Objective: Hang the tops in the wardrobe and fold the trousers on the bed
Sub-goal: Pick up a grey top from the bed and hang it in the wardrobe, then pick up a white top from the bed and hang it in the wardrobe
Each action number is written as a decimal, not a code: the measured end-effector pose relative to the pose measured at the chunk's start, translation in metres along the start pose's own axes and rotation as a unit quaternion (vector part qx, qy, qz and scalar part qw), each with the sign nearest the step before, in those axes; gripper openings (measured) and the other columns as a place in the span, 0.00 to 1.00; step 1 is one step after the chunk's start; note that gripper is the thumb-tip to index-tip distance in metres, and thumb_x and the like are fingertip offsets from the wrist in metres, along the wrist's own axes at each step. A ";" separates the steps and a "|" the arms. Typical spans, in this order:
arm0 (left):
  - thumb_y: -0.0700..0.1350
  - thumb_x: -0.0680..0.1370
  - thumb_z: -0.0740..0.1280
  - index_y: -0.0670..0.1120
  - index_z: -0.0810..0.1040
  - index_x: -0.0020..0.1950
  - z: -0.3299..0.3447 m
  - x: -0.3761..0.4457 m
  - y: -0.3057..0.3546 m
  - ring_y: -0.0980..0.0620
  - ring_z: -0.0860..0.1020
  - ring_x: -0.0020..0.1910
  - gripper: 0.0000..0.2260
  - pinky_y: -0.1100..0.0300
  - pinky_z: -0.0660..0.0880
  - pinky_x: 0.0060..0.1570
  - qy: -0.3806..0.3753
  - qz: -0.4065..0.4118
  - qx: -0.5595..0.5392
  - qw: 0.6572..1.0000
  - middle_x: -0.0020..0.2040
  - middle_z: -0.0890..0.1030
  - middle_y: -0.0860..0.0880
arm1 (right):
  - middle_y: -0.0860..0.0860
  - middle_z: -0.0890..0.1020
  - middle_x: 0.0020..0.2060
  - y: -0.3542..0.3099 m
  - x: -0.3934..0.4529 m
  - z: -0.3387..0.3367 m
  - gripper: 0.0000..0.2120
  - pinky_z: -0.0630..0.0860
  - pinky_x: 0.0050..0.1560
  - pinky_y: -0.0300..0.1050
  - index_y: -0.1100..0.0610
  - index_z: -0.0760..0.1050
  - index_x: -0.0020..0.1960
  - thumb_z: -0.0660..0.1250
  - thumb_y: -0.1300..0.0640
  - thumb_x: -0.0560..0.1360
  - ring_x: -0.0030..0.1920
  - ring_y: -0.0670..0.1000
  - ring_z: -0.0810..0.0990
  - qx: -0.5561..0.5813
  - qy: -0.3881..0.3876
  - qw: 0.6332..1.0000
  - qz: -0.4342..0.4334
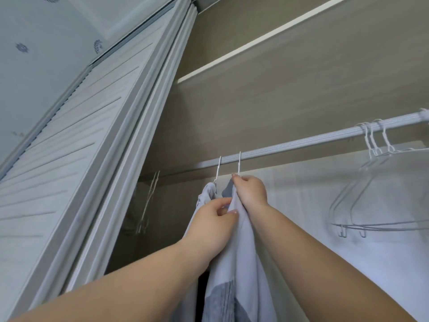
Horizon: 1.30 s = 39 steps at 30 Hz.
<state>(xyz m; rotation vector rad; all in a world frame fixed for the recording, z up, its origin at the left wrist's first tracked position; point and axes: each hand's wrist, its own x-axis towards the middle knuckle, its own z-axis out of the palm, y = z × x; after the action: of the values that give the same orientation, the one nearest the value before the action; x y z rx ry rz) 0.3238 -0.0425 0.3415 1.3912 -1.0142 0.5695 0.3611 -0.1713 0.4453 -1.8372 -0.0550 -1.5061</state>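
Hands: right hand [251,189] pinches hanger neck [238,169] hooked on wardrobe rail [301,144]; left hand [214,220] grips white top [241,263] just below. Top hangs vertically between both forearms; right hand nearer rail.

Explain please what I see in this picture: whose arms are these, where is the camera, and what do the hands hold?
There is no machine here. A person wears a camera on the head, so the single picture looks forward, here tilted up, past the person's own bare arms into an open wardrobe.

A rail runs across the wardrobe. Two hooks hang on it near the middle. The right hand pinches the neck of the nearer hanger, which carries a pale top with grey panels. The left hand grips the cloth of that top lower down. Another light garment hangs just to the left on its own hook. Far right, several empty white hangers hang on the rail. At the left stands a slatted door.
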 end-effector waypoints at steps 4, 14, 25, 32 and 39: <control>0.42 0.78 0.64 0.52 0.80 0.57 -0.017 -0.021 0.006 0.56 0.79 0.46 0.10 0.61 0.75 0.50 0.042 -0.012 -0.002 0.999 0.50 0.83 0.52 | 0.54 0.75 0.58 -0.024 -0.035 0.000 0.13 0.70 0.60 0.44 0.55 0.77 0.59 0.65 0.53 0.76 0.58 0.51 0.75 -0.007 0.030 0.987 -0.155; 0.48 0.76 0.69 0.53 0.80 0.56 -0.120 -0.141 0.051 0.58 0.82 0.51 0.09 0.55 0.78 0.54 0.007 -0.103 0.078 0.992 0.49 0.84 0.55 | 0.44 0.76 0.53 -0.081 -0.164 0.002 0.12 0.69 0.53 0.28 0.50 0.78 0.59 0.67 0.55 0.76 0.52 0.39 0.75 0.083 -0.127 0.943 -0.296; 0.41 0.76 0.69 0.51 0.80 0.51 -0.267 -0.378 0.225 0.57 0.82 0.51 0.07 0.58 0.78 0.53 0.239 -0.179 0.300 0.906 0.48 0.85 0.54 | 0.37 0.80 0.54 -0.219 -0.406 0.005 0.15 0.66 0.61 0.33 0.44 0.76 0.58 0.70 0.53 0.72 0.56 0.34 0.75 0.337 -0.420 0.806 -0.246; 0.38 0.75 0.70 0.52 0.80 0.50 -0.301 -0.550 0.393 0.58 0.82 0.47 0.10 0.66 0.79 0.47 0.349 -0.234 0.444 0.791 0.48 0.85 0.54 | 0.36 0.78 0.56 -0.362 -0.570 -0.033 0.17 0.65 0.56 0.24 0.41 0.74 0.60 0.68 0.46 0.72 0.59 0.32 0.73 0.459 -0.535 0.654 -0.275; 0.40 0.75 0.71 0.55 0.80 0.49 -0.284 -0.711 0.552 0.57 0.82 0.46 0.10 0.58 0.79 0.49 0.476 -0.282 0.541 0.633 0.48 0.85 0.53 | 0.38 0.79 0.55 -0.501 -0.713 -0.110 0.20 0.65 0.56 0.24 0.45 0.75 0.60 0.68 0.43 0.68 0.58 0.34 0.74 0.571 -0.612 0.461 -0.296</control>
<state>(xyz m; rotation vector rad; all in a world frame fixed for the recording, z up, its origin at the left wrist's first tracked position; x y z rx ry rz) -0.4170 0.4737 0.0678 1.8787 0.8296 1.3216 -0.1849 0.4191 0.0912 -1.1945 -1.9929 0.1760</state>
